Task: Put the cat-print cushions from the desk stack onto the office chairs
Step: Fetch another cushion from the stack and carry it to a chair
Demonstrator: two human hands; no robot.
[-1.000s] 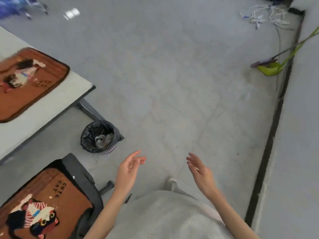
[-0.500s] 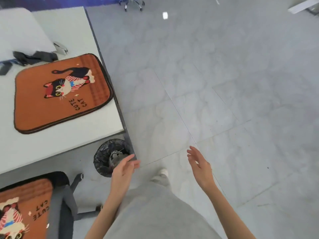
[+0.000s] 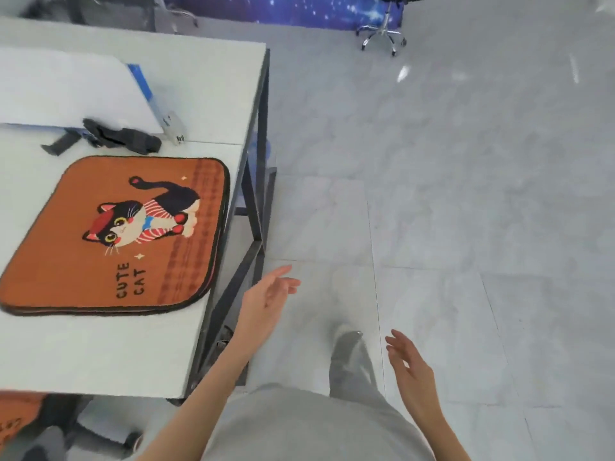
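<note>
An orange cat-print cushion (image 3: pixel 100 241) reading "CUTE CAT" lies on the white desk (image 3: pixel 109 354), with further cushion edges showing beneath it. My left hand (image 3: pixel 266 301) hovers open just past the desk's right edge, holding nothing. Lower right, over the floor, my right hand (image 3: pixel 411 364) is also open and empty. At the bottom left corner, an orange cushion (image 3: pixel 13 417) lies on an office chair (image 3: pixel 63 424), mostly hidden under the desk edge.
A black strap (image 3: pixel 119 139) and a white board (image 3: pixel 66 91) lie on the desk behind the cushion. The dark desk frame (image 3: pixel 256 181) runs down the right side. A chrome chair base (image 3: pixel 382 34) stands far back on the grey tiled floor.
My view has swung left and closer to the desk; the cushion stack now fills the left. My left hand has risen toward the desk's edge. The bin has dropped out of sight.
</note>
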